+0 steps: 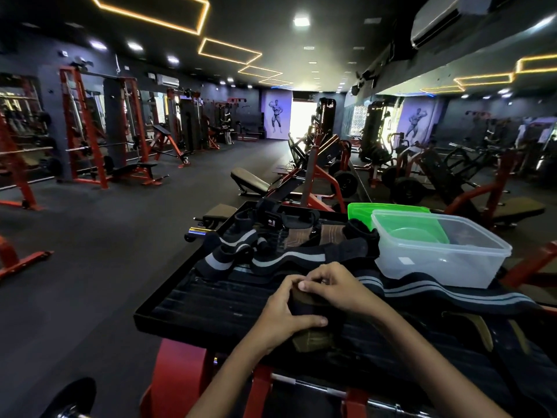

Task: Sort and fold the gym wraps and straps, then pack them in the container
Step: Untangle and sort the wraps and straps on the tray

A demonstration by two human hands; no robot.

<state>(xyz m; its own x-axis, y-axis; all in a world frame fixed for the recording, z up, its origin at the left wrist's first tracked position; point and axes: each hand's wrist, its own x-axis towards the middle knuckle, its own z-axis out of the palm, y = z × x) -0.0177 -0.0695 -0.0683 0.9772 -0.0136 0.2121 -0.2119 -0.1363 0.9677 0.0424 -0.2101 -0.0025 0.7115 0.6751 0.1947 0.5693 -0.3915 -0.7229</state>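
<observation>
On the black ribbed platform (pixel 193 306) my left hand (pixel 286 315) and my right hand (pixel 334 289) both grip a small dark strap with an olive-brown end (pixel 313 339), fingers curled round it at the near middle. Behind them lies a pile of black wraps with grey stripes (pixel 271 257) and brown-padded straps (pixel 301 236). A long black wrap with grey stripes (pixel 446 292) runs off to the right. The clear plastic container (pixel 437 260) stands at the right, with its green lid (pixel 388 211) propped behind and inside it.
The platform sits on a red machine frame (pixel 180 378). Another olive-edged strap (pixel 482 330) lies at the near right. Benches, racks and plate-loaded machines fill the gym floor beyond; a dark open floor stretches to the left.
</observation>
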